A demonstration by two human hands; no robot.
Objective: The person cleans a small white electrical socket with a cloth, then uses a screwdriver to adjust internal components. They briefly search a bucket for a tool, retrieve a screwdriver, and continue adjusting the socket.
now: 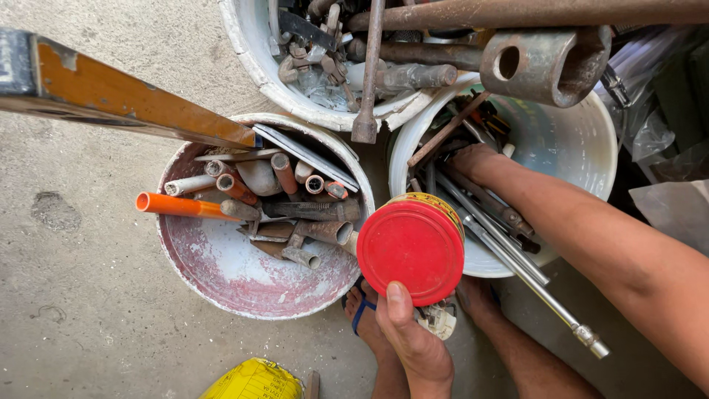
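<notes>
The sorting looks to be at an early stage: all three buckets are sitting full, one can is out in hand with its lid on, and nothing is coming up out of the right-hand bucket yet.

The pink-stained bucket is standing at the left, holding cut pipe ends, an orange pipe that is sticking out over its left rim, and flat offcuts lying against its far wall. A wooden plank is slanting across its far edge.

The white bucket at the right is holding long metal tools; a long socket wrench is leaning out over its near rim. The right hand is reaching into this bucket among the tools. Its fingers are hidden, so I cannot tell how far it is closed or whether it is gripping anything.

The far bucket is packed with fittings and rusty bars, and a heavy rusty socket is jutting over toward the right-hand bucket.

The red-lidded can, yellow-sided, is being held up near the middle, between the two near buckets and above the person's sandalled foot. The left hand is wrapping round it from the near side, thumb pressing on the lid's edge.
</notes>
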